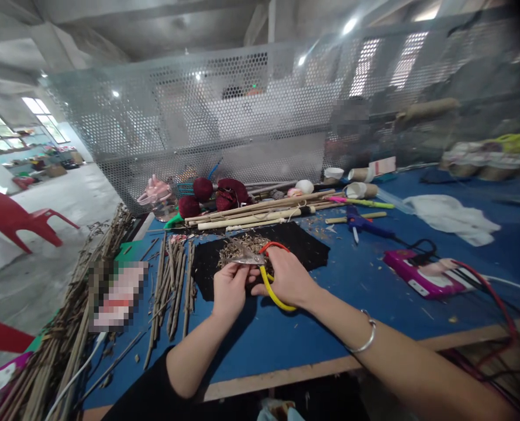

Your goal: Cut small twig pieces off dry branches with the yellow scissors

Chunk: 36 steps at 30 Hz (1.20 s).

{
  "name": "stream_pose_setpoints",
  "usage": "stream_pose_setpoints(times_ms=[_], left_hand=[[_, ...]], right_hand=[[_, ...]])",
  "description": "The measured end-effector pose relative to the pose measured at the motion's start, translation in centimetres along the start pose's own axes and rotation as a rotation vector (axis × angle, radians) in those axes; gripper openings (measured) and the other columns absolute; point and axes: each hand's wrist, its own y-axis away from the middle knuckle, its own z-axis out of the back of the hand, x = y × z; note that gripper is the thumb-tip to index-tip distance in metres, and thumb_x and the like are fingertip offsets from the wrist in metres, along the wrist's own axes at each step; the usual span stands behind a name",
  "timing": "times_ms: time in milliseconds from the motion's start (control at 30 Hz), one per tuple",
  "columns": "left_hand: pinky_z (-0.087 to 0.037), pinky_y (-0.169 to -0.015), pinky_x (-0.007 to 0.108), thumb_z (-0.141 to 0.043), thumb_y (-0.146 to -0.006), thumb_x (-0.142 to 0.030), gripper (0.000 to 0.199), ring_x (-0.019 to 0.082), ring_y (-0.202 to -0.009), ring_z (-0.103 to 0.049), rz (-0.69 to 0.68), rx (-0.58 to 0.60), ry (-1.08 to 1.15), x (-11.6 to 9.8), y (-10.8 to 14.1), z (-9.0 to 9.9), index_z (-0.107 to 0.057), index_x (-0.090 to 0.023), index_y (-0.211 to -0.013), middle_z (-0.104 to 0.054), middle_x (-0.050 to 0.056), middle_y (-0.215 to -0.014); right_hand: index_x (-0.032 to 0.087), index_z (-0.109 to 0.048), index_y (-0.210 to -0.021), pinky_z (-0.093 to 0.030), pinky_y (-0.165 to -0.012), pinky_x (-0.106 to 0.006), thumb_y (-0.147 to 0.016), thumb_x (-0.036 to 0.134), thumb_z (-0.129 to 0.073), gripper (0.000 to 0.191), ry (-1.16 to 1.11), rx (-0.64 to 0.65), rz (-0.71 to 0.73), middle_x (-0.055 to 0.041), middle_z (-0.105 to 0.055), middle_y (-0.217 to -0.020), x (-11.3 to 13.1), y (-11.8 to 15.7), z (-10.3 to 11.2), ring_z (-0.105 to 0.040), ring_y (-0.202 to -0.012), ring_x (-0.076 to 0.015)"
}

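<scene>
My right hand [289, 278] is closed around the handles of a pair of scissors [269, 280], one handle loop red, the other yellow. The metal blades point left, over a pile of small brown cut bits [237, 248] on a black cloth [310, 245]. Close to the blades, my left hand [231, 287] has its fingers pinched together; what they hold is too small to make out. Left of the cloth, several thin dry twigs [172, 286] lie side by side on the blue table [277, 345].
A large bundle of brown stems [73, 327] lines the table's left edge. Behind the cloth are peeled sticks [260, 210] and dark red balls [202, 190]. To the right lie a blue glue gun [365, 222], a purple power strip [422, 275] with cables and a white cloth [453, 216].
</scene>
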Motion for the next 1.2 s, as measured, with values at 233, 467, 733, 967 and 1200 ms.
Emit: stream_pose_setpoints(times_ms=[233, 467, 733, 967, 1200], left_hand=[[-0.049, -0.059, 0.021, -0.058, -0.072, -0.034, 0.025, 0.013, -0.066, -0.062, -0.01, 0.014, -0.025, -0.41, 0.19, -0.12, -0.065, -0.012, -0.082, -0.068, 0.008, -0.077], [-0.049, -0.057, 0.022, -0.057, -0.072, -0.034, 0.026, 0.015, -0.065, -0.062, -0.011, -0.007, -0.071, -0.52, 0.32, -0.05, -0.065, -0.011, -0.081, -0.067, 0.007, -0.073], [-0.049, -0.057, 0.022, -0.055, -0.073, -0.036, 0.026, 0.013, -0.062, -0.06, -0.059, 0.003, -0.082, -0.66, 0.21, 0.03, -0.064, -0.012, -0.076, -0.065, 0.006, -0.071], [-0.05, -0.053, 0.023, -0.058, -0.069, -0.041, 0.03, 0.012, -0.056, -0.058, 0.024, 0.009, -0.006, -0.05, -0.25, 0.33, -0.061, -0.012, -0.077, -0.061, 0.003, -0.065], [-0.047, -0.05, 0.019, -0.059, -0.069, -0.04, 0.028, 0.01, -0.055, -0.057, 0.046, 0.013, -0.014, 0.22, -0.6, 0.39, -0.059, -0.013, -0.077, -0.06, 0.001, -0.065]], right_hand=[[0.018, -0.043, -0.084, -0.034, -0.059, -0.027, -0.059, 0.054, -0.063, 0.049, -0.057, 0.044, -0.026, -0.0046, -0.054, -0.079, -0.12, 0.15, -0.43, -0.052, -0.069, -0.0183], [0.019, -0.043, -0.085, -0.031, -0.053, -0.024, -0.062, 0.058, -0.06, 0.049, -0.043, 0.112, -0.096, -0.0028, -0.056, -0.074, -0.14, 0.49, -0.57, -0.055, -0.064, -0.017], [0.021, -0.043, -0.082, -0.029, -0.052, -0.024, -0.063, 0.065, -0.054, 0.049, 0.023, 0.135, -0.136, -0.0029, -0.06, -0.072, -0.1, 0.32, -0.71, -0.059, -0.066, -0.0193], [0.021, -0.047, -0.079, -0.029, -0.052, -0.025, -0.064, 0.068, -0.049, 0.05, 0.098, 0.164, -0.191, -0.0043, -0.062, -0.071, -0.35, 0.09, -0.58, -0.061, -0.067, -0.021], [0.021, -0.048, -0.076, -0.029, -0.051, -0.025, -0.069, 0.067, -0.045, 0.046, 0.117, 0.19, -0.203, -0.0045, -0.063, -0.071, -0.9, -0.11, -0.72, -0.06, -0.065, -0.0203]])
